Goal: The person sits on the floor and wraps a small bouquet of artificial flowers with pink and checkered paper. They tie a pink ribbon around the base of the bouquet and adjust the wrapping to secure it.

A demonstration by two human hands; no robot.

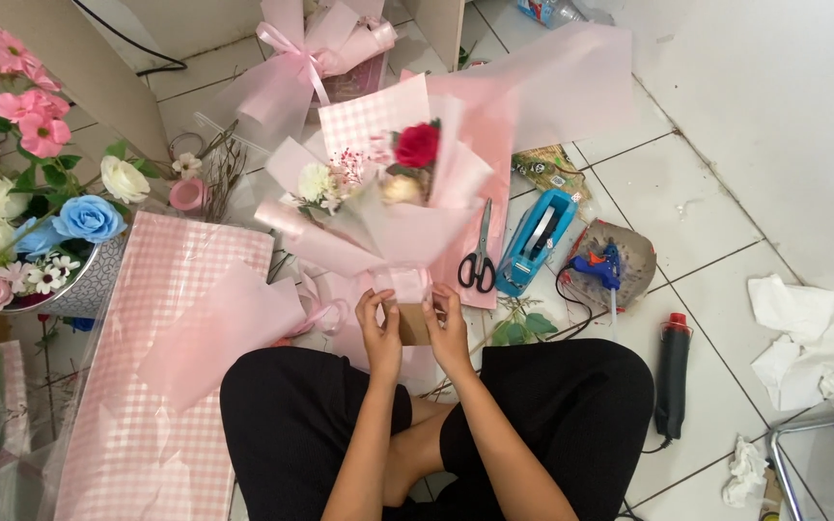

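A bouquet (383,193) wrapped in pale pink paper lies on the floor in front of me, with a red rose, a white bloom and small dried flowers showing at its top. My left hand (378,333) and my right hand (449,333) grip its narrow lower end from both sides, pinching the pink wrap around a brown stem handle (413,323). I sit cross-legged in black trousers, knees spread on either side of my forearms.
Pink checked paper sheets (166,386) lie at the left beside a pot of artificial flowers (21,212). Black scissors (479,256), a blue tape dispenser (536,241), a blue glue gun (598,270) and a black tool (672,371) lie right. Crumpled white tissue (813,347) sits far right.
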